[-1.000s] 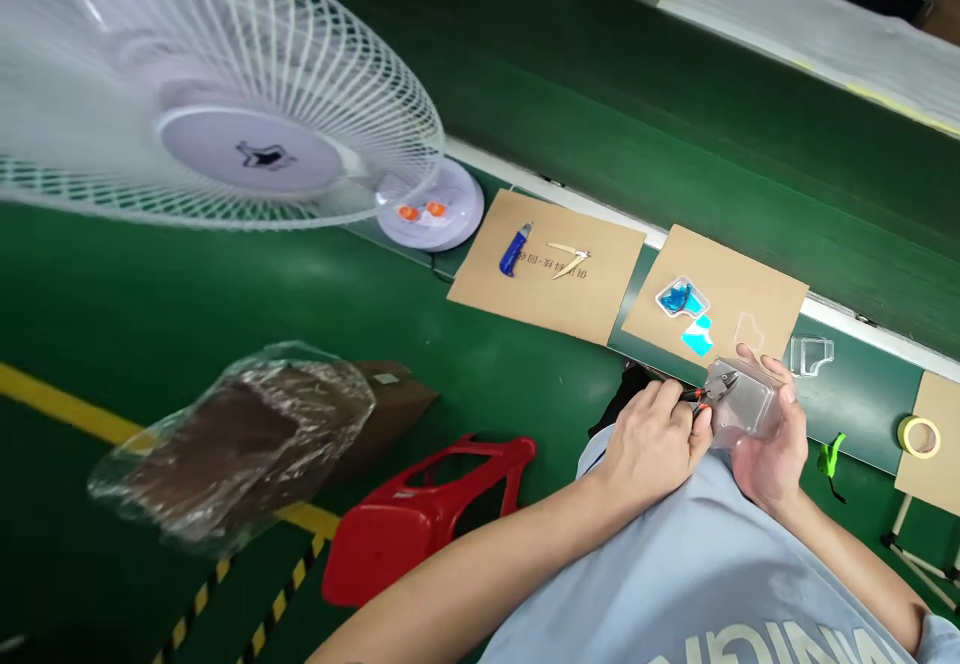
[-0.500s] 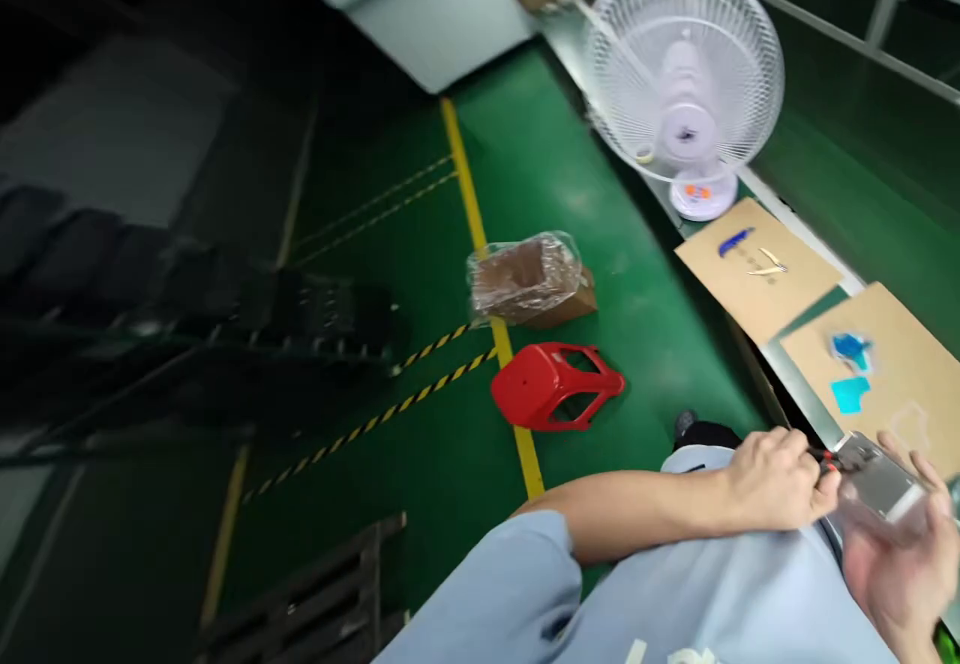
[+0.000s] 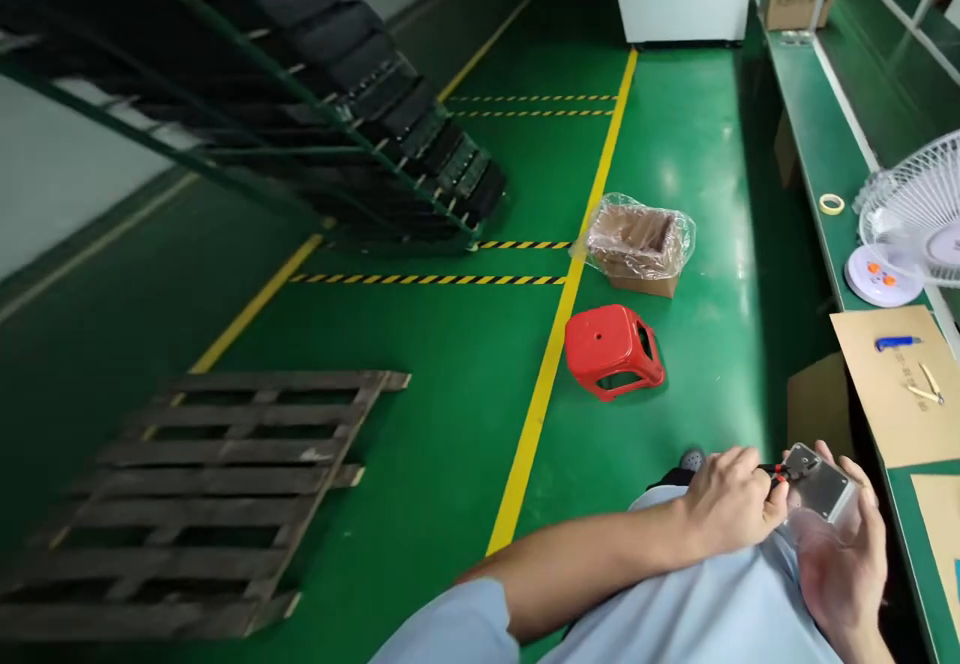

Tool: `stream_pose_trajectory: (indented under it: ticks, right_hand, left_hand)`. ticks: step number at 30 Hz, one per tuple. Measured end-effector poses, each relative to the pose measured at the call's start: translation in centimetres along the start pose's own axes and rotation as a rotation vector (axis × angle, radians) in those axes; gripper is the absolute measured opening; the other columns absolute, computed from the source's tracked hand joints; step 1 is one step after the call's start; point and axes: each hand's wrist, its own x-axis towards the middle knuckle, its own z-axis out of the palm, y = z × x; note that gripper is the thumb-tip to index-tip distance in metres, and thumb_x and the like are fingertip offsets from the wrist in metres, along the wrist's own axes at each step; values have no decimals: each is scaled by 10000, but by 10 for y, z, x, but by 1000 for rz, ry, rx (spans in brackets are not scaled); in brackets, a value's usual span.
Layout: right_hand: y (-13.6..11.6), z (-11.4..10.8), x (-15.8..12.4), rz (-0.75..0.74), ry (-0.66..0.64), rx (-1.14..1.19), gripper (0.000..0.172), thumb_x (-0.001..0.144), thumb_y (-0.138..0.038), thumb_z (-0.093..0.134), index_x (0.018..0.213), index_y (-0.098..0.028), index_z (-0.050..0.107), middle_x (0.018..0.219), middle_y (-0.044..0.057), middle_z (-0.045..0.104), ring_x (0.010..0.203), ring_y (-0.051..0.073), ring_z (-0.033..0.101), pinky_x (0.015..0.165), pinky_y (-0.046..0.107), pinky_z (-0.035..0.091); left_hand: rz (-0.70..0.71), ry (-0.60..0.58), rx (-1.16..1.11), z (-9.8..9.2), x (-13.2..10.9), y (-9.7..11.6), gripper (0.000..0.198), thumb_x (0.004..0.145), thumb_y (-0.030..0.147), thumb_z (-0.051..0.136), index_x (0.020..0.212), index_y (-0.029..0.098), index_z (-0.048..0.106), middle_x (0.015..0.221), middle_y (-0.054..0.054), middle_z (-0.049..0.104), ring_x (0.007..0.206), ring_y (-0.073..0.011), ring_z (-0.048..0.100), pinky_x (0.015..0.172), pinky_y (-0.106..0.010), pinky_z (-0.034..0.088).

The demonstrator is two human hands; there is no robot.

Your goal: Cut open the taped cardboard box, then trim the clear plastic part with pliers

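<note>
The left hand (image 3: pixel 727 499) is closed around red-handled cutters (image 3: pixel 776 469), and their metal tip is touching a clear plastic tray (image 3: pixel 821 489). The right hand (image 3: pixel 844 584) holds this tray with curved fingers, just beside the cardboard sheet (image 3: pixel 892 384). The tray is not yet set down.

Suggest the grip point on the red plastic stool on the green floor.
Hook fingers through the round hole in the seat of the red plastic stool, coming from above: it appears to stand upright, seat facing up, so that hole is open.
</note>
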Motion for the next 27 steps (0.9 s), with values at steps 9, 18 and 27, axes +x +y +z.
stream_pose_trajectory:
  ticks: [9,18,27]
  right_hand:
    - [63,226,80,120,-287,-99,411,905,-615,754,1212,-342,728,1552,36,613,1256,297,640,961,493,574]
    - [79,518,316,254,-441,-70,440,862,-586,803,1201,-322,709,1507,42,643,1224,288,670,896,436,589]
    - [87,828,514,318,-685,-166,382,900,-556,758,1182,-303,707,1328,30,695,1039,225,699,768,345,594]
  left_hand:
    - [-304,71,50,-63,51,-198,338,994,318,629,688,205,720,772,-55,684,672,-214,687,539,-395,458]
    - [-478,100,219,-35,271,-455,494,1082,361,491,681,198,728,742,-73,668,682,-210,682,576,-392,429]
    - [-928,-145,141,-74,497,-696,566,1124,451,395,909,172,838,996,-139,774,860,-249,733,704,-353,498]
